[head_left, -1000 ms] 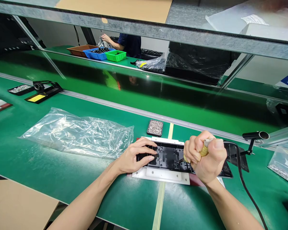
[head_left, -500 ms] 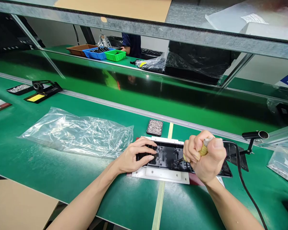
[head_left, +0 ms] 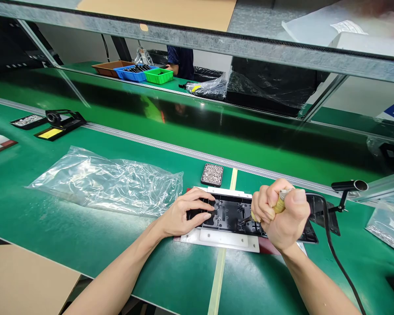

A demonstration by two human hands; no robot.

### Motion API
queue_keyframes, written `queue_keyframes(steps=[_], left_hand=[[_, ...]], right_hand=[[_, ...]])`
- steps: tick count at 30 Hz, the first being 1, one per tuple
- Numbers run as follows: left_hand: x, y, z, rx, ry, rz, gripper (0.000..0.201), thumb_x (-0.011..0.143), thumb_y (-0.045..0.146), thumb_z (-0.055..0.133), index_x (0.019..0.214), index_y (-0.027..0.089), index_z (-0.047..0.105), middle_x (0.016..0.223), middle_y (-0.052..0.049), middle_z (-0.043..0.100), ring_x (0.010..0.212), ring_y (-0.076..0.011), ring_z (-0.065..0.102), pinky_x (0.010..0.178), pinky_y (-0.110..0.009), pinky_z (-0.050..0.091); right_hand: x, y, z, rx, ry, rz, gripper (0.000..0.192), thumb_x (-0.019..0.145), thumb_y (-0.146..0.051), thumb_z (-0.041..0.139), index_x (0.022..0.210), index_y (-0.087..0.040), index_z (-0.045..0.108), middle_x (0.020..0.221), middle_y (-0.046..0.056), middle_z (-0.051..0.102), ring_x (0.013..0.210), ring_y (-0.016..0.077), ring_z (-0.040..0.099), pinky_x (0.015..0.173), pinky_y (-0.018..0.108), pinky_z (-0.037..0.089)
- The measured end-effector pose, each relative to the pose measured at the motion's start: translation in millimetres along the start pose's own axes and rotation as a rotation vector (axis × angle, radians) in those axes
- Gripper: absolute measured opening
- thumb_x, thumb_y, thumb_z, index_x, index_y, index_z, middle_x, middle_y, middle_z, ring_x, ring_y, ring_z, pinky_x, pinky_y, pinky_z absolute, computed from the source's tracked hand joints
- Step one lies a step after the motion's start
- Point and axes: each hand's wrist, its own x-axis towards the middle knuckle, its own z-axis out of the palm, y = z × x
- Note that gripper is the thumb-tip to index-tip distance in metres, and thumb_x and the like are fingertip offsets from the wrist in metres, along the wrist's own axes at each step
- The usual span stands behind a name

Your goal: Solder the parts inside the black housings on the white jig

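Observation:
A long black plastic housing (head_left: pixel 228 214), with posts and ribs inside, lies in a white and dark-red fixture (head_left: pixel 223 238) on the green bench. My left hand (head_left: pixel 187 212) rests on the housing's left end, its fingers stretched out and apart. Wrapped in my right hand (head_left: pixel 282 214) is a corded soldering iron (head_left: pixel 278 203) with a yellowish handle. Its tip slants down to the left and meets the inside of the housing near the middle; the exact contact is too small to tell. Behind the fixture sits a small black tray (head_left: pixel 212 174) full of tiny metal parts.
A clear plastic bag (head_left: pixel 111 181) lies to the left. An iron stand with a metal tube (head_left: pixel 350 185) is at the right, and another stand (head_left: pixel 61 122) far left. The iron's black cable (head_left: pixel 335 249) runs down the right. Across the bench, a person (head_left: pixel 180 61) stands beside bins (head_left: pixel 158 76).
Both hands, the soldering iron and the housing hold the same positions. Only the camera view has shifted very slightly.

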Motion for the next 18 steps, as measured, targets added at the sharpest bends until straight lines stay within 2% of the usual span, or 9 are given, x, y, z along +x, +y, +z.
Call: queue_keyframes(steps=[18], left_hand=[[0.7, 1.2, -0.4, -0.009, 0.001, 0.0, 0.018, 0.103, 0.025, 0.067, 0.117, 0.021, 0.079, 0.128, -0.012, 0.071, 0.117, -0.0278, 0.064, 0.105, -0.049, 0.049]], right_hand=[[0.1, 0.7, -0.1, 0.0, 0.01, -0.005, 0.05, 0.098, -0.058, 0.063, 0.067, -0.021, 0.048, 0.045, -0.007, 0.03, 0.039, 0.0077, 0.024, 0.034, 0.019, 0.028]])
